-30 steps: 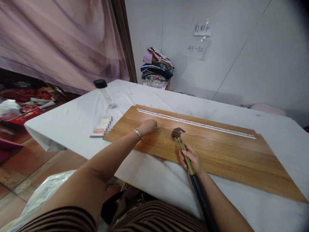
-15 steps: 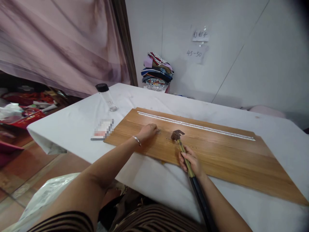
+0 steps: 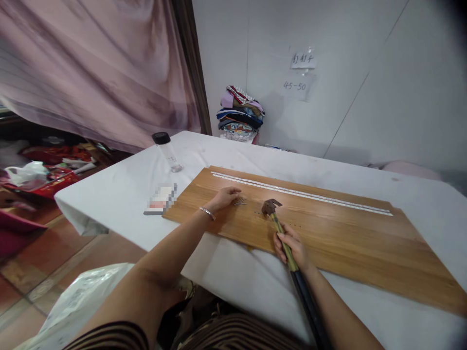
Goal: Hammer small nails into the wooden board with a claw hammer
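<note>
My right hand (image 3: 292,247) is wrapped round the handle of a claw hammer (image 3: 272,207), whose rusty head hangs over the middle of a wooden board (image 3: 335,238). Beside a few loose nails (image 3: 240,201) on the board is my left hand (image 3: 226,195), its fingers bent and pressed together; whether something small is between the fingertips I cannot make out. Small dark marks dot the wood around the hammer head. Two white measuring strips (image 3: 299,193) lie along the board's far edge.
A clear bottle with a black lid (image 3: 168,153) and a blurred flat item (image 3: 162,198) rest left of the board on the white-covered table (image 3: 109,194). Folded clothes (image 3: 241,114) are stacked by the wall. A plastic bag (image 3: 83,301) is at the lower left.
My left hand has drawn slightly back from the nails, showing more of them. The view has shifted a little; the hammer stays in my right hand.
</note>
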Tool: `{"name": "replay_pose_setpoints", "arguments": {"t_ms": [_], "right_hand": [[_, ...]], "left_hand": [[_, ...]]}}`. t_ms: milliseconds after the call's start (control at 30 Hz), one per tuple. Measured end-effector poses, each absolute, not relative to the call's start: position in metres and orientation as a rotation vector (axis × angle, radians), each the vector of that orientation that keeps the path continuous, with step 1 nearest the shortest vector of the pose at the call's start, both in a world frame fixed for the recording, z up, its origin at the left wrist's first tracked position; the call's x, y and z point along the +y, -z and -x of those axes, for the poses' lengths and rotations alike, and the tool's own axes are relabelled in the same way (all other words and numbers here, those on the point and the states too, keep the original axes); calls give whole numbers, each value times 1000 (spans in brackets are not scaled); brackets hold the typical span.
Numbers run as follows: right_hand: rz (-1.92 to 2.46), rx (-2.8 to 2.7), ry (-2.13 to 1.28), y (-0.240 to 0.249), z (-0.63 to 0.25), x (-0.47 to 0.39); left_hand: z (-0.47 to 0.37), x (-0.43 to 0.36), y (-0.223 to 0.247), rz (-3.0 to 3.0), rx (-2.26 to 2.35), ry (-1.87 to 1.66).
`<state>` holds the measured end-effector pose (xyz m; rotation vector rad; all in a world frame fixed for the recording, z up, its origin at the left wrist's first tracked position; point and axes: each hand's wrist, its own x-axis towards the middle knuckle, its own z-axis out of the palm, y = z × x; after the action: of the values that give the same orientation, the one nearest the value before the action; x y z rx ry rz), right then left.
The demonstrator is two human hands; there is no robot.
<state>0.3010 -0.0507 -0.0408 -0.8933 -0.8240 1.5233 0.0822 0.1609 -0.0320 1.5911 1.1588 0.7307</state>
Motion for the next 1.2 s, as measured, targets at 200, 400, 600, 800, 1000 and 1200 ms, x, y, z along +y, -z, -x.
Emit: {"name": "replay_pose_setpoints", "arguments": {"t_ms": [200, 400, 600, 800, 1000, 1200], "right_hand": [[906, -834, -1516, 40, -301, -52], [900, -841, -1525, 39, -301, -52], [897, -842, -1520, 39, -301, -50], [889, -851, -1525, 39, -302, -51], [912, -848, -1526, 37, -302, -51], [880, -840, -1545, 35, -301, -51]], "left_hand": [[-81, 152, 26, -1499, 1121, -789], [-81, 146, 26, -1437, 1054, -843], [-83, 142, 27, -1412, 1043, -882], [-82, 143, 26, -1408, 1067, -913], [-77, 140, 20, -1384, 1130, -967], [-65, 117, 28, -1614, 1327, -979]]}}
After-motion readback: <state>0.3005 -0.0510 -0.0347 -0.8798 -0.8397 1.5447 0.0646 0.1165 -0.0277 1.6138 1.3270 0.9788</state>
